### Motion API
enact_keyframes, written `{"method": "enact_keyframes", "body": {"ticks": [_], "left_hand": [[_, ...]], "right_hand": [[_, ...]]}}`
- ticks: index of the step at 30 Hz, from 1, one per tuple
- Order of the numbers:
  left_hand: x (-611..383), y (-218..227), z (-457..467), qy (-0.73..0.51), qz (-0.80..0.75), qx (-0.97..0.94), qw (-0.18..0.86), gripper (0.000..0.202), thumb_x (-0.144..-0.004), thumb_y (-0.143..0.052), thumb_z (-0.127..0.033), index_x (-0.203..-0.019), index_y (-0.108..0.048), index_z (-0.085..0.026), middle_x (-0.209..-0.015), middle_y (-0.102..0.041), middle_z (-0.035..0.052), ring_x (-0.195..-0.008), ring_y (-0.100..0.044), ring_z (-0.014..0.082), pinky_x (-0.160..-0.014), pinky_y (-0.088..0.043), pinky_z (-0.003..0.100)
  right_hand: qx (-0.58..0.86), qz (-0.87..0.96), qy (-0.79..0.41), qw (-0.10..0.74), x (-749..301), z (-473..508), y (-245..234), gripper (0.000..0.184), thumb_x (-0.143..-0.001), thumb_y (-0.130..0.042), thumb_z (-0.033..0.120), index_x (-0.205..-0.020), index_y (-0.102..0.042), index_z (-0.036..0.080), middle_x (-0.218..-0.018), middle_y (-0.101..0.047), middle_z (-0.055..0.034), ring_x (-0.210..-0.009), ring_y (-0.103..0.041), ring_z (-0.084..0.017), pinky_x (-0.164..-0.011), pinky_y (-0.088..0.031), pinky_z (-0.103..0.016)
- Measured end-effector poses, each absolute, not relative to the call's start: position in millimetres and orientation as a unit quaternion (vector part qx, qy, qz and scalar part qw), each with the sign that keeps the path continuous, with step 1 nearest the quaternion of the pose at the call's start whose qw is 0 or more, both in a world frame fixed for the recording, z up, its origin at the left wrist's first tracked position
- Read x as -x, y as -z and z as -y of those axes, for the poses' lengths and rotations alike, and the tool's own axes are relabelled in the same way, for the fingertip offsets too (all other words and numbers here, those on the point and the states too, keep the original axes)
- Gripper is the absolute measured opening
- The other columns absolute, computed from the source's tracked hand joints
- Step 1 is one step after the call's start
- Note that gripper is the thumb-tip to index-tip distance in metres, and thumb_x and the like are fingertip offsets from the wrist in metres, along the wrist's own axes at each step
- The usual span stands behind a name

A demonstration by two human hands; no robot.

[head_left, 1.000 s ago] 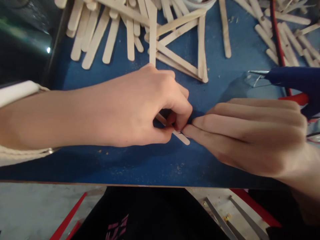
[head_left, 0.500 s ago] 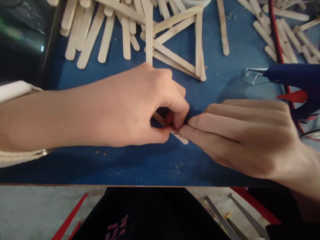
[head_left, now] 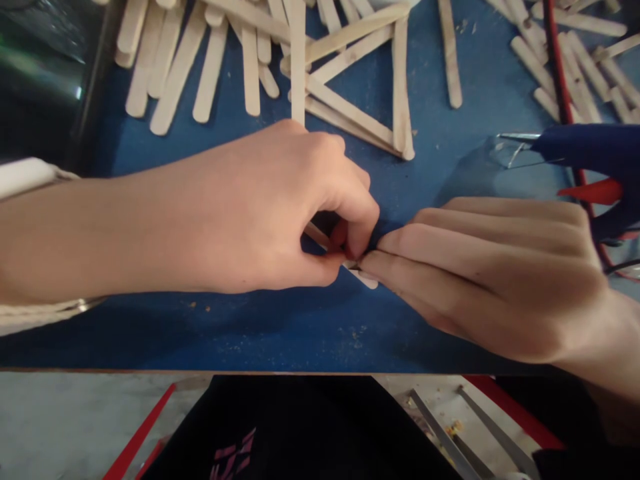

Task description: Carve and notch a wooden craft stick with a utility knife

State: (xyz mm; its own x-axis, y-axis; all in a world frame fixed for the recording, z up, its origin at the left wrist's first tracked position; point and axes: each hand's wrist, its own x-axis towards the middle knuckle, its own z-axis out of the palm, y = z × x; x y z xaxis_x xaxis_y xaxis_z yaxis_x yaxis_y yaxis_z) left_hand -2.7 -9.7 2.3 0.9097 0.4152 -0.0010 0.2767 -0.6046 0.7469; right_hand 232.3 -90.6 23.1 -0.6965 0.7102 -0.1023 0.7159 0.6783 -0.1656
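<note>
My left hand [head_left: 270, 213] comes in from the left with its fingers curled in a pinch on a short wooden stick [head_left: 367, 280] that lies on the blue table [head_left: 280, 327]. Only the stick's rounded end and a bit under the palm show. My right hand [head_left: 490, 273] reaches in from the right, its fingers held straight and pressed together, the tips touching the same stick end beside my left thumb. What lies under the fingertips is hidden.
Several loose wooden craft sticks [head_left: 200, 60] lie at the back left, with a glued stick triangle [head_left: 365, 87] behind my left hand. More sticks [head_left: 575, 60] and a red cable [head_left: 557, 60] sit at back right. A blue glue gun [head_left: 590, 150] lies at the right.
Both hands have stayed pinched on the stick, drifting only slightly; a little less of the stick's end shows past the fingers now.
</note>
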Motion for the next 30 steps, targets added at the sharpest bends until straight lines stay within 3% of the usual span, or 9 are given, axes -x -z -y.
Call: {"method": "enact_keyframes", "body": {"ticks": [7,14,23,30], "left_hand": [[1,-6,12,-0.090,-0.200,-0.895,0.387,0.023,-0.082,-0.084,-0.008,-0.081,-0.078,-0.030,-0.080,-0.070,-0.0151,-0.077,-0.063,0.0081,-0.068,-0.043,0.025],[1,-8,12,-0.085,-0.204,-0.896,0.385,0.023,-0.082,-0.084,-0.008,-0.081,-0.078,-0.030,-0.079,-0.070,-0.0162,-0.076,-0.062,0.0064,-0.067,-0.044,0.023],[0,-6,11,-0.079,-0.186,-0.904,0.378,0.018,-0.087,-0.081,-0.011,-0.082,-0.078,-0.028,-0.082,-0.071,-0.0110,-0.077,-0.062,0.0106,-0.067,-0.044,0.026],[1,-7,12,-0.083,-0.200,-0.896,0.388,0.023,-0.082,-0.084,-0.008,-0.080,-0.077,-0.029,-0.079,-0.070,-0.0147,-0.076,-0.062,0.0083,-0.067,-0.045,0.025]], "right_hand": [[-0.396,-0.910,0.106,0.064,-221,90,-29,0.064,-0.113,-0.024,0.039,-0.086,-0.081,0.031,-0.068,-0.060,-0.0034,-0.062,-0.061,-0.018,-0.059,-0.048,-0.037],[-0.397,-0.911,0.104,0.041,-224,88,-31,0.065,-0.114,-0.024,0.040,-0.079,-0.078,0.031,-0.065,-0.055,-0.0015,-0.055,-0.053,-0.015,-0.054,-0.039,-0.036],[-0.375,-0.915,0.123,0.077,-219,86,-31,0.059,-0.113,-0.030,0.037,-0.073,-0.072,0.029,-0.065,-0.056,-0.0020,-0.057,-0.056,-0.017,-0.058,-0.045,-0.038],[-0.397,-0.909,0.112,0.060,-226,88,-34,0.063,-0.113,-0.028,0.041,-0.075,-0.077,0.031,-0.063,-0.053,-0.0028,-0.057,-0.054,-0.018,-0.056,-0.045,-0.037]]}}
